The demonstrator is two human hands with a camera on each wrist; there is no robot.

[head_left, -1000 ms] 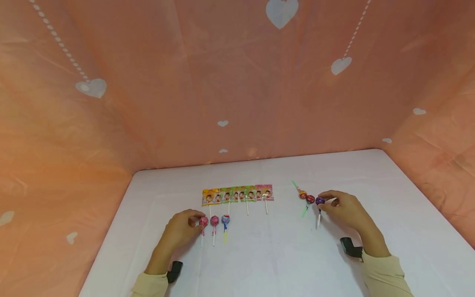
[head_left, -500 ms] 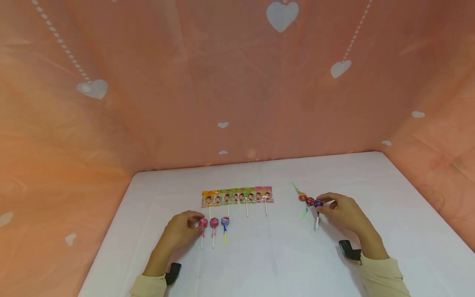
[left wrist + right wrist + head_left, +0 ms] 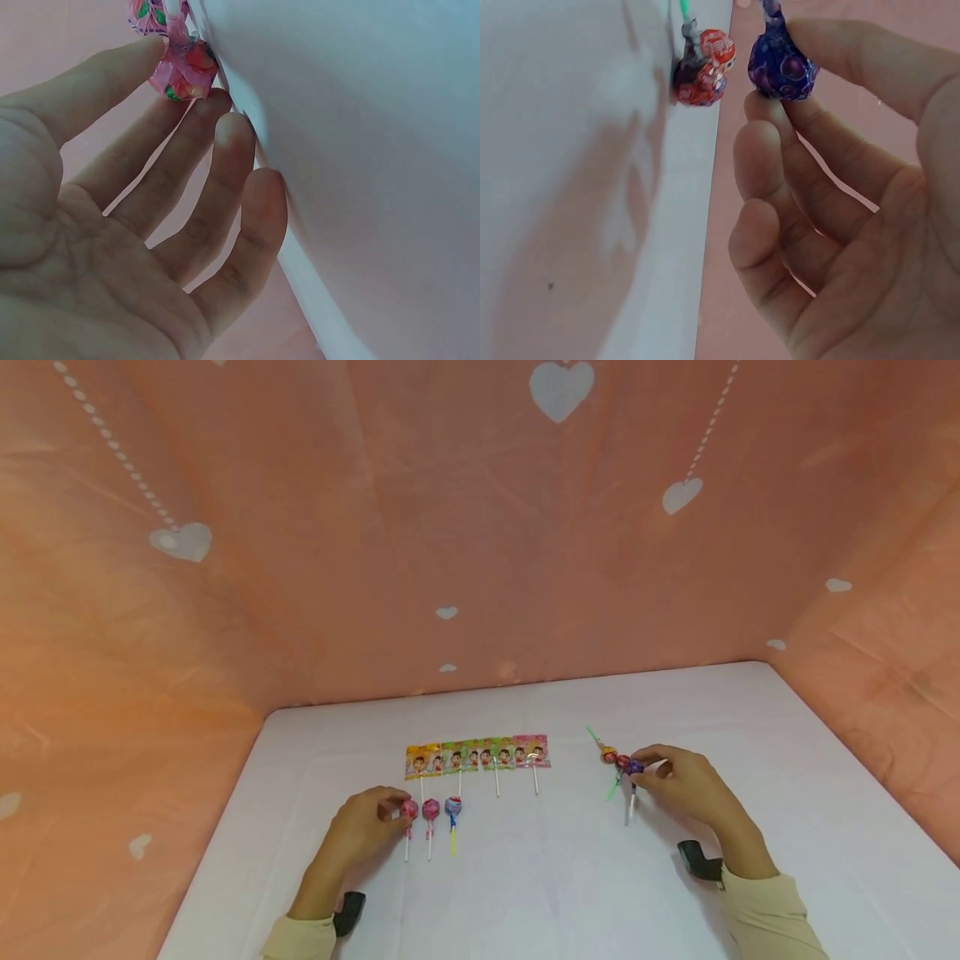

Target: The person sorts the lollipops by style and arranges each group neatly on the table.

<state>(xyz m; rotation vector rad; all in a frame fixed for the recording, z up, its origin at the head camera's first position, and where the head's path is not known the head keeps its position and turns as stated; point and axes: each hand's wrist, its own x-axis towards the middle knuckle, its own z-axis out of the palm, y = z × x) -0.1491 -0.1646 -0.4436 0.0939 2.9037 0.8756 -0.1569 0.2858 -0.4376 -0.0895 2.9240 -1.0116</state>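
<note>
At the left end of a short row, my left hand pinches a pink-wrapped lollipop by its round head between thumb and fingers. A second pink lollipop and a blue one with a yellow stick lie to its right. My right hand pinches a purple lollipop by its head, white stick pointing toward me. Left of it is a red lollipop with a green stick. Beyond that lies an orange-yellow lollipop, its green stick pointing away.
Behind the left row lie several flat lollipops in printed packets, side by side: an orange packet, green packets and a pink packet. The white table meets an orange cloth with white hearts at its back and sides.
My right hand has moved slightly left with the purple lollipop, bringing it up close to the red one. The left hand keeps its place on the pink lollipop.
</note>
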